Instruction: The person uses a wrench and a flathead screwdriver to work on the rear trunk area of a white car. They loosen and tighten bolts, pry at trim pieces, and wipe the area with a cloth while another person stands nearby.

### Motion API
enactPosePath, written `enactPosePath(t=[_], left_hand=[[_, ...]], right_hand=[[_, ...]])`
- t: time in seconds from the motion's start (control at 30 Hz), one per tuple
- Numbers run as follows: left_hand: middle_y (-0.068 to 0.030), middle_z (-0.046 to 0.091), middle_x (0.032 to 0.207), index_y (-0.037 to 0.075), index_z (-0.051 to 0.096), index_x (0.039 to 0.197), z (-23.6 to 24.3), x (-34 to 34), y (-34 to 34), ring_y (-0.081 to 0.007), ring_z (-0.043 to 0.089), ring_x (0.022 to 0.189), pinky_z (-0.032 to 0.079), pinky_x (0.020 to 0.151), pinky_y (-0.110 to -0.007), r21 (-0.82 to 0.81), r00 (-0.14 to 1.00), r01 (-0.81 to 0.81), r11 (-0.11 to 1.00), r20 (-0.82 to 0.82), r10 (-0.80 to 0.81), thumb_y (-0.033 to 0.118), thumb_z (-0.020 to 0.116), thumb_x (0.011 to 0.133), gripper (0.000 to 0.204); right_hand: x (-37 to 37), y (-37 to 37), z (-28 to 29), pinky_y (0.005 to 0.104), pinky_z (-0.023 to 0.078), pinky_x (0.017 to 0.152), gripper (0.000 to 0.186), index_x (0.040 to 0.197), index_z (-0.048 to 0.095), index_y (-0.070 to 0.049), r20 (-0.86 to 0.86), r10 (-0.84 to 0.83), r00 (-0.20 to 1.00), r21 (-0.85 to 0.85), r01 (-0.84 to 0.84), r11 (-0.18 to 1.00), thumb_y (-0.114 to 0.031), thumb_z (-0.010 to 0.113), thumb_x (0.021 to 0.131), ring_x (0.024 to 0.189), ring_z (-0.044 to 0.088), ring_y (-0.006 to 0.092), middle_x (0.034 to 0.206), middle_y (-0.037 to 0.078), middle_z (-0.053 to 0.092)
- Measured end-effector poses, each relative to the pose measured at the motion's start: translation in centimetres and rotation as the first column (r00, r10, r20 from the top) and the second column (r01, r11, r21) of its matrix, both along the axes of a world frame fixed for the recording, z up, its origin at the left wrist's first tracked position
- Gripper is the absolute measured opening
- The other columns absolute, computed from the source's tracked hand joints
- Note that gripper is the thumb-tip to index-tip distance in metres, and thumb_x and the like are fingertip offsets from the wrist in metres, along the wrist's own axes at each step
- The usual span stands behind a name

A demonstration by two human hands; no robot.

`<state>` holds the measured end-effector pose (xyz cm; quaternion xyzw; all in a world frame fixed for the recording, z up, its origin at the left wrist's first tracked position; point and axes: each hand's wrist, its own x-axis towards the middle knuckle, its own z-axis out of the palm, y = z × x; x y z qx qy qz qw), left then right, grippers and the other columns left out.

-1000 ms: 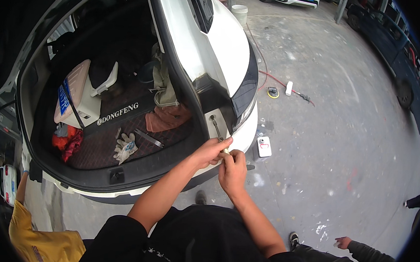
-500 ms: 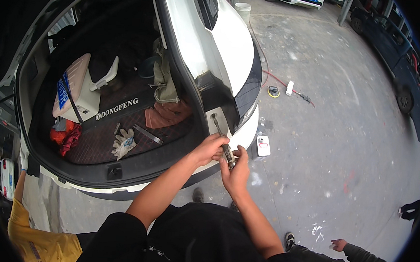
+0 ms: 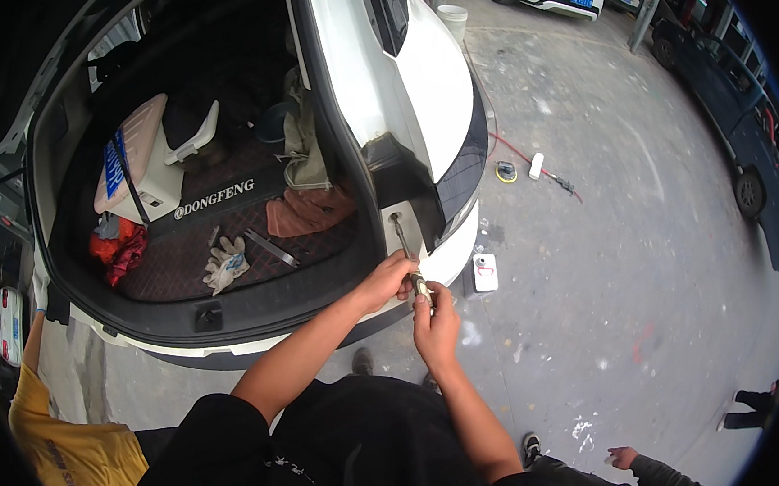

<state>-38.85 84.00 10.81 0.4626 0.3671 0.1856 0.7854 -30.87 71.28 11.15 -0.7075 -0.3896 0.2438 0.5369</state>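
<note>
My left hand (image 3: 388,280) is closed around the front of a long-shafted driver (image 3: 418,283), next to its thin metal shaft. My right hand (image 3: 437,323) grips the rear end of the same tool, partly covering the handle. The shaft points up and away; its tip reaches a small dark round spot on the white body panel (image 3: 413,225) beside the dark tail lamp (image 3: 459,198). Whether the tip sits in a fastener is too small to tell. The panel belongs to a white car (image 3: 437,84) with its rear open.
The open trunk holds a beige box (image 3: 160,189), a work glove (image 3: 225,266), a metal bar (image 3: 272,248) and a brown cloth (image 3: 306,212). On the floor are a white can (image 3: 485,275), a round sander (image 3: 506,172) and a red hose (image 3: 514,147). People stand at left and right.
My right hand has closed its fingers around the driver's rear end, where they were spread before. My left hand and the tool tip stay nearly in place.
</note>
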Motion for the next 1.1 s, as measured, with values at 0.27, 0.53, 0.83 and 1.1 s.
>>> enactPosePath(t=[0.27,0.53,0.83,1.1], left_hand=[[-0.0016,0.049,0.067,0.004,0.054,0.098,-1.5,0.4,0.6,-0.0096,0.043,0.051,0.033,0.044,-0.027,0.209,0.982,0.050,0.977,-0.187,-0.010,0.024,0.053,0.087,0.023],[-0.0153,0.058,0.073,-0.002,0.058,0.079,-0.4,0.7,1.1,-0.0189,0.058,0.064,0.043,0.053,-0.033,0.364,0.904,0.169,0.916,-0.427,0.003,0.029,0.055,0.081,0.031],[-0.0029,0.056,0.078,0.003,0.054,0.104,-2.8,0.8,1.3,-0.0111,0.052,0.062,0.041,0.051,-0.026,0.249,0.967,0.045,0.967,-0.254,0.021,0.030,0.050,0.090,0.031],[-0.0185,0.065,0.070,0.004,0.046,0.131,2.6,0.5,1.7,-0.0361,0.063,0.058,0.052,0.053,-0.046,0.869,0.661,0.438,0.230,-0.485,0.573,0.015,0.055,0.079,0.054]], right_hand=[[-0.5,0.6,-2.3,0.0385,0.048,0.076,0.050,0.127,0.043,0.003,0.205,0.011,0.979,0.179,-0.048,0.983,-0.004,0.062,0.082,0.092,0.058,0.0298,0.105,0.019,0.055],[0.0,0.6,-2.3,0.0397,0.043,0.082,0.035,0.110,0.056,0.003,0.448,0.080,0.890,0.103,-0.140,0.985,0.008,0.054,0.075,0.090,0.052,0.0316,0.093,0.016,0.049],[2.1,1.1,-2.9,0.0230,0.042,0.056,0.028,0.118,0.046,0.002,-0.588,0.236,0.773,0.148,-0.184,0.972,-0.012,0.049,0.094,0.060,0.050,0.0102,0.085,0.009,0.059],[1.9,1.3,-2.4,0.0382,0.045,0.077,0.035,0.111,0.054,0.001,0.169,0.077,0.983,0.024,-0.082,0.996,0.004,0.061,0.077,0.086,0.056,0.0303,0.098,0.017,0.053]])
